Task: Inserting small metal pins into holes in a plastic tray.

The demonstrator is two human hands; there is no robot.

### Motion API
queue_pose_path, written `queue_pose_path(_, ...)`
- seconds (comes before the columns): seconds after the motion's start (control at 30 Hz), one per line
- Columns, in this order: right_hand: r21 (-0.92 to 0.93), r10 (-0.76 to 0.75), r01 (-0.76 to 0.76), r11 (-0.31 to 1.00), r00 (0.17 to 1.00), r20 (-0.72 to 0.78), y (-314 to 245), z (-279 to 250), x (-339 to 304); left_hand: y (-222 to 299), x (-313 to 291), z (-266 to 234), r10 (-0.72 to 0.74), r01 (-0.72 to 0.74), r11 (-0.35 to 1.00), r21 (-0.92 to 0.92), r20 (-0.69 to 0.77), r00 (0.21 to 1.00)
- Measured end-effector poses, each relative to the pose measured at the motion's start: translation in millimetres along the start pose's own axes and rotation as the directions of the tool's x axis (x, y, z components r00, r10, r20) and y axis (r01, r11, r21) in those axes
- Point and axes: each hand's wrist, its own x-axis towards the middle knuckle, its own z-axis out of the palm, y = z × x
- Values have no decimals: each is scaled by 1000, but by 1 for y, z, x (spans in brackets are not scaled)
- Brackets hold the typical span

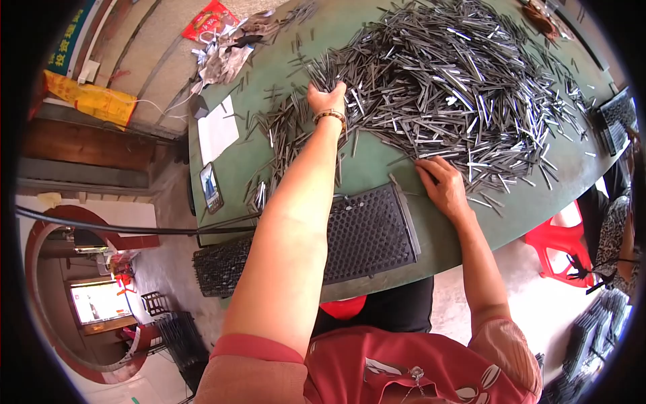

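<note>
My left hand (326,98), with a bracelet at the wrist, reaches far across the green table. Its fingers are closed round a bunch of thin dark strips (324,73), which points away from me. Beside it rises a large loose pile of the same dark, shiny strips (444,81). At the pile's near edge, my right hand (443,188) rests on the tabletop, fingers bent and a gap between thumb and forefinger. No strip shows in its grasp. Under my left forearm lies a black tray (370,232) with a grid of holes, its left part packed with dark pieces.
A phone (211,188) and a white paper sheet (218,129) lie along the table's left edge. Crumpled wrapping (225,62) and a red packet (208,21) are at the far left. A red stool (560,246) and stacked trays (595,337) stand right of the table.
</note>
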Motion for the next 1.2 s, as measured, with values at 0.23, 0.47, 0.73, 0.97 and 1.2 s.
queue_pose_path(0.23, 1, -23, 23, 1000, 1000, 13, -6, 6, 6, -33, 7, 7, 31, -28, 997, -68, 34, 999)
queue_pose_path(0.47, -11, -6, 6, 1000, 1000, 29, -3, -6, 1, 31, 47, -11, -279, 676, 647, -353, 715, 641)
queue_pose_path(0.73, 713, 334, -300, 634, 937, 97, -57, -9, 106, 89, 15, -45, -72, 814, 493, -307, 918, 390)
queue_pose_path(0.97, 891, 281, -414, 184, 891, 356, -74, 24, 195, 107, -37, -62, -172, 788, 614, -49, 966, 194)
queue_pose_path(1.2, 703, 121, -510, 496, 842, 526, -68, 40, 202, 92, -31, -62, -231, 790, 607, -88, 931, 282)
